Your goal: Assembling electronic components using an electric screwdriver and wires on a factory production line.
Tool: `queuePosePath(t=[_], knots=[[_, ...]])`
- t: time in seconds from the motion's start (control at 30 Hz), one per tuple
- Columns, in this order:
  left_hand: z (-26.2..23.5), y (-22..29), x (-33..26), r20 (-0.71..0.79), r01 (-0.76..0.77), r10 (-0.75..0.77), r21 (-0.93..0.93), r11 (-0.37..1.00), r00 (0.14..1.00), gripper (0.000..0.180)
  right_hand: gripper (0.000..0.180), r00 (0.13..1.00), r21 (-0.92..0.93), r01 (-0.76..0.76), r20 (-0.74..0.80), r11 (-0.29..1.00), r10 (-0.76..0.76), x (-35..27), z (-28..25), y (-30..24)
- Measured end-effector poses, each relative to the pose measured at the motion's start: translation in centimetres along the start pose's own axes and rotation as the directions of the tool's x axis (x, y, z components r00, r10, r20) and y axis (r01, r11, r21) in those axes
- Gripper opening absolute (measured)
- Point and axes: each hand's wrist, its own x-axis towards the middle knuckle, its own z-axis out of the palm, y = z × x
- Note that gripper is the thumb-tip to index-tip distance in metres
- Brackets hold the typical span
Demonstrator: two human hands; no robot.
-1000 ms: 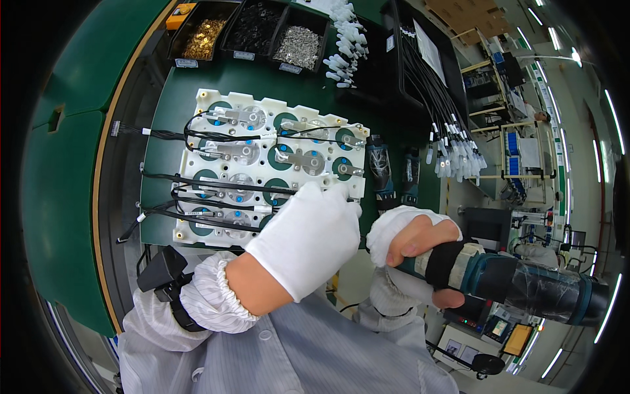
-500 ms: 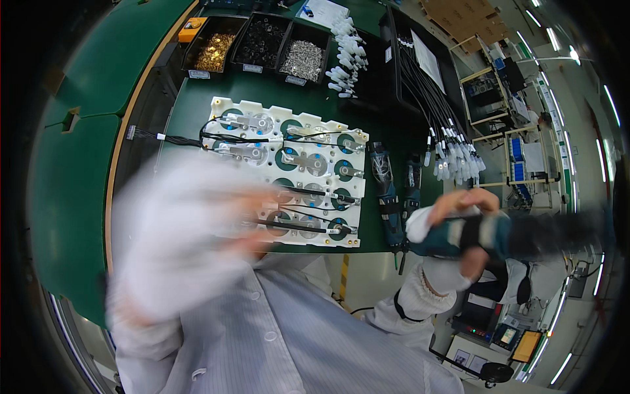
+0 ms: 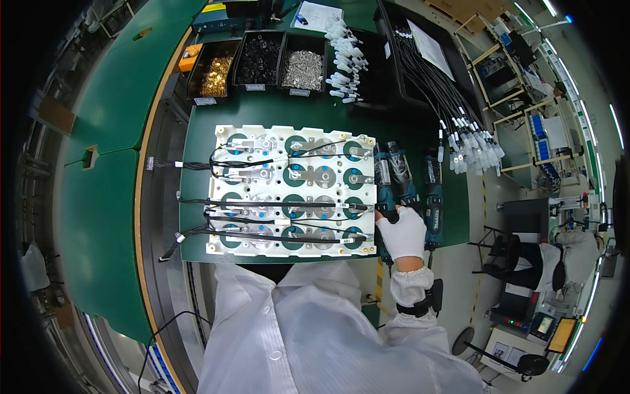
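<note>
The right hand [image 3: 401,233] has swung off the white fixture plate [image 3: 292,190] and now grips a teal power screwdriver [image 3: 392,178] lying at the plate's three o'clock; left hand gone from view.

One white moulded tray [image 3: 292,190] with rows of round green-ringed sockets lies on the green bench [image 3: 216,118], crossed by four black cable runs [image 3: 262,205]. Three small parts bins [image 3: 259,62] line the far edge: one of brass pieces, one black, one silver. Three power screwdrivers [image 3: 410,180] rest at the tray's right edge, one gloved hand [image 3: 401,233] on the nearest.
</note>
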Motion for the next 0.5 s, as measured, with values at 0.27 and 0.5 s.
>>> queuePosePath(t=[0.27, 0.5], knots=[[-0.6, 1.2, 1.4, 0.002, -0.044, 0.044, 0.011, 0.999, 0.999, 0.039, 0.023, 0.916, 0.63, 0.39, -0.34, 0.672, -0.212, 1.5, -3.0, -7.1], [-0.6, 2.9, 2.9, -0.008, -0.112, 0.112, 0.013, 0.994, 0.994, 0.039, 0.011, 0.933, 0.608, 0.343, -0.31, 0.716, -0.183, 0.9, -4.3, -9.4]])
